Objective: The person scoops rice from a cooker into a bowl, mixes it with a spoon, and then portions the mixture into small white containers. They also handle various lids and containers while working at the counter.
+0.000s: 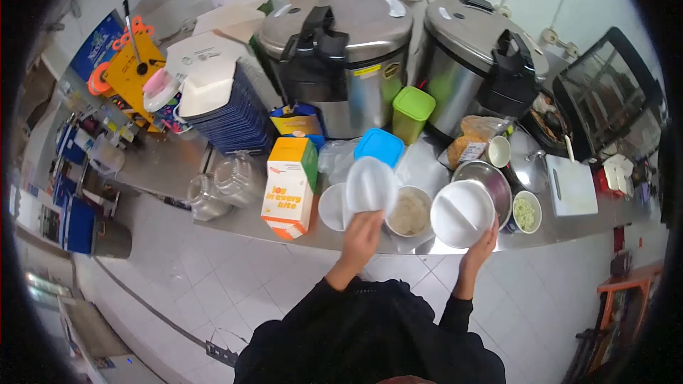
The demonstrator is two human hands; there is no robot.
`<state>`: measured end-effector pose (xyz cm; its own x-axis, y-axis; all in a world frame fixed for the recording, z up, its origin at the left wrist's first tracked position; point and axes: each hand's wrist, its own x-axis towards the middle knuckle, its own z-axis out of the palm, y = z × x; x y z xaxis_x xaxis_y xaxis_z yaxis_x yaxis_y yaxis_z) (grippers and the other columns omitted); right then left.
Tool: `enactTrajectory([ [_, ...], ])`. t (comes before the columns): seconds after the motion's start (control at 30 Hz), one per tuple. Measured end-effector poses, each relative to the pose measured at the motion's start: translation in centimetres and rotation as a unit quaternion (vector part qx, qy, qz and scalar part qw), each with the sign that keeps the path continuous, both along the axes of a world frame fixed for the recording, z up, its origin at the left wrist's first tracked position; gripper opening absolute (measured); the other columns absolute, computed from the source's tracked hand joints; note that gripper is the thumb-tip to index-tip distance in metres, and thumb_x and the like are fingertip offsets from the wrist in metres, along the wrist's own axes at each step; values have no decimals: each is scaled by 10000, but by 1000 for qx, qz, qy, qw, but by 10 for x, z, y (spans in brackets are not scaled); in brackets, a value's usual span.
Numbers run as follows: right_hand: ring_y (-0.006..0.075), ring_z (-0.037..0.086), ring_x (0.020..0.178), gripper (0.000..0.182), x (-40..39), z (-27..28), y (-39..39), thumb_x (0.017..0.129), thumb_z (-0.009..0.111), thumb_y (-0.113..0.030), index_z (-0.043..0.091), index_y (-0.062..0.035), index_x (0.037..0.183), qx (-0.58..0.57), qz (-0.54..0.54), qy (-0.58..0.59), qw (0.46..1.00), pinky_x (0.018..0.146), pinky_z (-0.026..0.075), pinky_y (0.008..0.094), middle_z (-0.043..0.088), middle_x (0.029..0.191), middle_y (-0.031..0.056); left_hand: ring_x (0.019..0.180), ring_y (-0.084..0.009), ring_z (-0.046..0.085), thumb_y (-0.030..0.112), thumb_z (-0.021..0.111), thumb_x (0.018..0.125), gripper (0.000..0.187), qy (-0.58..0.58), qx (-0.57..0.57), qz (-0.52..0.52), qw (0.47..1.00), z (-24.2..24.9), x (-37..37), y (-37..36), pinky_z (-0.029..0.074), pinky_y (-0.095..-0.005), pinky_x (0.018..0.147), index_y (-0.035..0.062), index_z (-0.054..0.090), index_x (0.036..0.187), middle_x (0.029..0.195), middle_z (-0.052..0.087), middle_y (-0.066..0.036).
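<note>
My left hand is closed on the lower edge of a translucent round lid, raised above the counter's front edge. In my right hand is a white round bowl with a divider across it, gripped at its lower right rim. Between the two hands stands a tub with pale contents. Another white round piece lies left of the lid, partly hidden by it. Behind the divided bowl is a metal bowl, partly covered. A blue-lidded container sits behind the translucent lid.
Two large steel cookers stand at the back. A printed carton, clear cups and stacked boxes are to the left. At the right are a tub of chopped greens and a white board.
</note>
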<state>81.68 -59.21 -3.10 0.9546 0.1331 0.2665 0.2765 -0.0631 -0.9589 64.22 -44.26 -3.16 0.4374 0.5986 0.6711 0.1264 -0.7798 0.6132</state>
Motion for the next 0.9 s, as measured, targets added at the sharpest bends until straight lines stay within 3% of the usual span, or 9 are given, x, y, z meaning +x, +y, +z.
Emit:
enactTrajectory([
  [0.17, 219, 403, 1062, 376, 4, 3, -48, 850, 294, -162, 382, 44, 1151, 83, -33, 25, 996, 909, 281, 318, 421, 1156, 149, 762, -224, 498, 63, 453, 692, 213, 262, 72, -204, 941, -48, 45, -22, 391, -331, 689, 53, 535, 888, 820, 518, -57],
  [0.33, 216, 410, 1054, 385, -5, -10, -69, 847, 297, -178, 389, 50, 1143, 71, -54, 52, 995, 897, 297, 312, 430, 1141, 152, 793, -230, 506, 98, 451, 715, 176, 358, 3, -187, 915, -57, 55, -17, 382, -348, 722, 81, 577, 837, 802, 536, -62],
  [0.43, 217, 412, 1050, 390, -10, -4, -61, 845, 302, -194, 399, 49, 1135, 46, -34, 43, 997, 895, 297, 310, 440, 1125, 154, 813, -220, 508, 176, 456, 758, 176, 409, -56, -285, 865, -43, 57, -2, 373, -358, 728, 98, 583, 850, 836, 560, -56],
  [0.5, 239, 416, 1046, 393, -16, 13, -46, 842, 297, -199, 407, 54, 1122, 60, -28, 45, 997, 897, 293, 331, 451, 1109, 162, 785, -238, 516, 246, 447, 783, 214, 361, 18, -237, 902, -8, 51, -3, 373, -376, 712, 103, 588, 857, 878, 573, -46],
  [0.57, 285, 416, 1043, 400, -20, 21, -32, 833, 301, -202, 407, 60, 1117, -31, 25, -91, 995, 897, 289, 361, 453, 1099, 181, 777, -203, 537, 218, 483, 785, 206, 279, 13, -223, 934, 31, 50, -14, 396, -339, 700, 73, 574, 898, 897, 575, -58],
  [0.63, 332, 408, 1039, 409, -36, 44, -13, 822, 315, -206, 403, 63, 1118, -94, 87, -199, 972, 900, 281, 381, 446, 1095, 204, 784, -127, 538, 172, 508, 797, 198, 75, -357, -287, 886, 63, 46, -34, 408, -267, 699, 23, 550, 920, 897, 569, -45],
  [0.77, 343, 431, 998, 412, -66, 54, 18, 819, 356, -233, 414, 32, 1129, -88, 225, -262, 934, 811, 335, 371, 382, 1178, 213, 794, -68, 503, 124, 508, 806, 188, -13, -447, -342, 827, 61, 43, -48, 403, -206, 690, -18, 527, 927, 844, 549, -17],
  [0.83, 329, 452, 967, 405, -66, 53, 23, 806, 388, -224, 417, -2, 1143, -80, 238, -255, 934, 768, 347, 353, 349, 1213, 214, 626, -47, 463, 76, 516, 789, 98, -26, -531, -315, 787, 58, 34, -41, 378, -200, 556, -12, 531, 831, 722, 525, 1],
  [0.9, 317, 462, 949, 393, -66, 52, 22, 785, 426, -195, 426, -22, 1137, -106, 256, -239, 931, 760, 349, 340, 340, 1220, 218, 636, -49, 433, 57, 492, 798, 79, 10, -473, -320, 821, 58, 28, -38, 363, -198, 567, -17, 517, 795, 711, 502, 3],
])
